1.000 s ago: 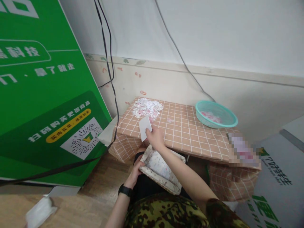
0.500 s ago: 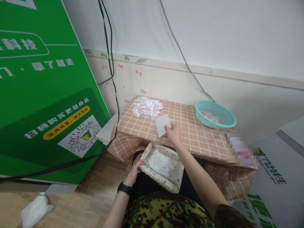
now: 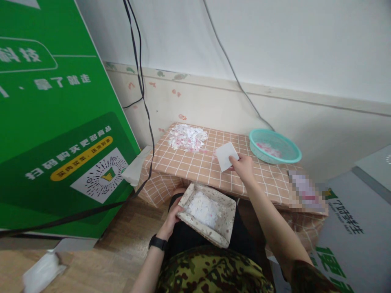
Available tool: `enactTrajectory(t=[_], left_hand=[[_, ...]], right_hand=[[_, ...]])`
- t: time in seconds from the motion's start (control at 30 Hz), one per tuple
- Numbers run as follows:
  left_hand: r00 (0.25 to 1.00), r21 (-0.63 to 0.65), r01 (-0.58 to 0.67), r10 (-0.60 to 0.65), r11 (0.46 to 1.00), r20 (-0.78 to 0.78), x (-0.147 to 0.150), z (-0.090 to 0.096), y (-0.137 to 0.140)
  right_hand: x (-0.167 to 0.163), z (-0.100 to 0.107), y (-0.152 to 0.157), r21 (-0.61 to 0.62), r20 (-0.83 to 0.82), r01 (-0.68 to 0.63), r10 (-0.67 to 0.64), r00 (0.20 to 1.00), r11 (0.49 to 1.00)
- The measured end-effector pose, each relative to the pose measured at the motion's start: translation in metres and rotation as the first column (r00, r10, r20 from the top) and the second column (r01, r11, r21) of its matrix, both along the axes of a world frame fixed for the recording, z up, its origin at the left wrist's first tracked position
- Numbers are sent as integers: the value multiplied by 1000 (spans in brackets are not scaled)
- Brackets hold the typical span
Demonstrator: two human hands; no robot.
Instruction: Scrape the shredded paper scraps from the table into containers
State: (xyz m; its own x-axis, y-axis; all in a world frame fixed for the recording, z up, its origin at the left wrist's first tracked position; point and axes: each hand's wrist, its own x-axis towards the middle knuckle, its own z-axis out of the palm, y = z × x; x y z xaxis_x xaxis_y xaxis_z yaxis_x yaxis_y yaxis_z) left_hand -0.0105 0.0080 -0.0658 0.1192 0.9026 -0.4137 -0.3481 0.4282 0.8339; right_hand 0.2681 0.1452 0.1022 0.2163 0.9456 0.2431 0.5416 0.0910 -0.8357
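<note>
In my right hand (image 3: 244, 166) is a flat white card (image 3: 225, 155), pinched between thumb and fingers just above the checked tablecloth (image 3: 194, 167). My left hand (image 3: 172, 217) grips the left edge of a shallow, speckled tray (image 3: 229, 217) resting on my lap. White powder or fine shreds (image 3: 203, 209) lie heaped in the tray; which of these I cannot tell. At the table's back left is a pile of white and pink paper scraps (image 3: 187, 137). A few pinkish bits lie on the cloth near the card.
A turquoise plastic basket (image 3: 255, 151) with pink and white scraps stands at the table's back right. A blurred flat object (image 3: 305, 189) lies at the right end. Dark cables (image 3: 148, 122) hang down at the left, beside a large green panel (image 3: 70, 150).
My right hand has moved to the right with the card, away from the paper pile. My left hand still grips the tray, where the white contents look more heaped.
</note>
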Motion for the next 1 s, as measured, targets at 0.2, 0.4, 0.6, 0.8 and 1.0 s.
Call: enactTrajectory(t=[0.2,0.4,0.6,0.8,1.0], left_hand=[[1000,14,-15,15,1000,-19,-1,-6,2],[999,2,-43,43,999,2,1,2,1],[1000,-6,-16,16,1000,-2,-1,-2,4],[1000,32,9,-9,999,-21,-2,-5,4],[999,17,-15,16,1000,-29,-3,-10,4]], right_hand=[[-32,-12,-13,-45,77,-208,211,974,977],[-26,-14,-6,-84,182,-153,166,969,985],[-5,-5,4,-59,225,-41,53,973,997],[-35,-8,8,-44,214,-145,151,965,988],[-38,-3,19,-45,322,-57,68,944,997]])
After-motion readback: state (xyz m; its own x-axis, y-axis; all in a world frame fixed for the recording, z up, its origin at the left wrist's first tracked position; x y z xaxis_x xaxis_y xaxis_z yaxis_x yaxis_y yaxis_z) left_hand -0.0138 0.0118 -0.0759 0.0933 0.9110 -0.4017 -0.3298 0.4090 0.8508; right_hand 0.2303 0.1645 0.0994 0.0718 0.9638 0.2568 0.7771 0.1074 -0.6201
